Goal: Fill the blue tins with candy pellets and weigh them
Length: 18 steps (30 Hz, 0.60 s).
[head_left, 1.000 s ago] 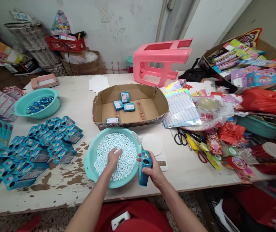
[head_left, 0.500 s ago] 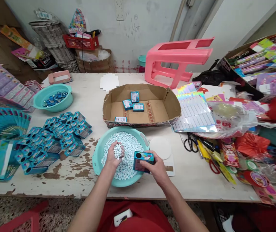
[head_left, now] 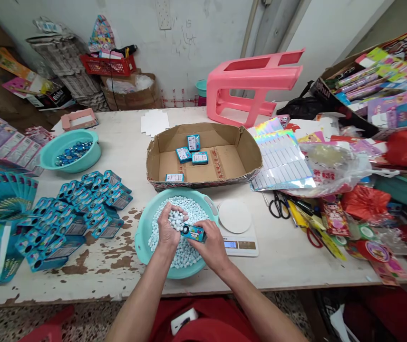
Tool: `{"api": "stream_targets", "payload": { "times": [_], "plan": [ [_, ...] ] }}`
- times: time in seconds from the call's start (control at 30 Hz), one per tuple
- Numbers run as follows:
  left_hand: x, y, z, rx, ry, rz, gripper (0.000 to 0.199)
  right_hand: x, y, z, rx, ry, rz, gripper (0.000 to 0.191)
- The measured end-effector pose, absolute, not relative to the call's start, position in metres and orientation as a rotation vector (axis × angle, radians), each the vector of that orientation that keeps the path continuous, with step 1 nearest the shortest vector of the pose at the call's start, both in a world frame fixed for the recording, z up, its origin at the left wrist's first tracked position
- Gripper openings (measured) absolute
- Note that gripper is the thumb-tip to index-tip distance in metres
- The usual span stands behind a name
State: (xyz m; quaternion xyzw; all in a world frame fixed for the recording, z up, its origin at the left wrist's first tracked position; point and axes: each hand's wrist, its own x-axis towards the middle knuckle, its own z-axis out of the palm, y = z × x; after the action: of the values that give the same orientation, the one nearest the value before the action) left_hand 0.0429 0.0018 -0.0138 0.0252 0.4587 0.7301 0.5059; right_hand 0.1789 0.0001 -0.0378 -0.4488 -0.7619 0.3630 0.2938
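My left hand (head_left: 169, 231) is cupped around a heap of small pale-blue candies (head_left: 177, 220), above a turquoise basin (head_left: 142, 247) full of the same candies. Between the fingers and thumb of my right hand (head_left: 212, 247) is a small blue candy box (head_left: 193, 232). Its end with a round dark hole is tilted toward the candies in my left palm and meets them. Left of the basin stand several similar blue boxes (head_left: 107, 228) in rows, round holes upward. Behind the basin, a cut-down cardboard box (head_left: 232, 164) holds several blue boxes (head_left: 199, 158) lying flat.
A white digital scale (head_left: 235, 216) sits right of the basin. Another turquoise basin (head_left: 71, 164) with shiny blue pieces is at the left. Scissors (head_left: 279, 205), cutters, holographic sheets (head_left: 282, 161) and bagged goods crowd the right. A pink stool (head_left: 253, 71) lies at the back.
My right hand has brought the blue box left to my left hand and tipped it toward the candies. The scale's display has come into view. The camera view has shifted slightly.
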Motion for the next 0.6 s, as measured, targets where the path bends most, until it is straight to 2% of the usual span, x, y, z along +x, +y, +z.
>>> {"api": "stream_targets", "payload": {
  "times": [0.47, 0.6],
  "plan": [
    [0.049, 0.011, -0.011, 0.153, 1.262, 1.753, 0.027, 0.174, 0.005, -0.034, -1.25, -1.991, 0.994, 0.028],
    [0.048, 0.013, -0.007, 0.145, 1.262, 1.737, 0.034, 0.172, 0.006, -0.034, -1.245, -1.966, 1.0, 0.027]
  ]
}}
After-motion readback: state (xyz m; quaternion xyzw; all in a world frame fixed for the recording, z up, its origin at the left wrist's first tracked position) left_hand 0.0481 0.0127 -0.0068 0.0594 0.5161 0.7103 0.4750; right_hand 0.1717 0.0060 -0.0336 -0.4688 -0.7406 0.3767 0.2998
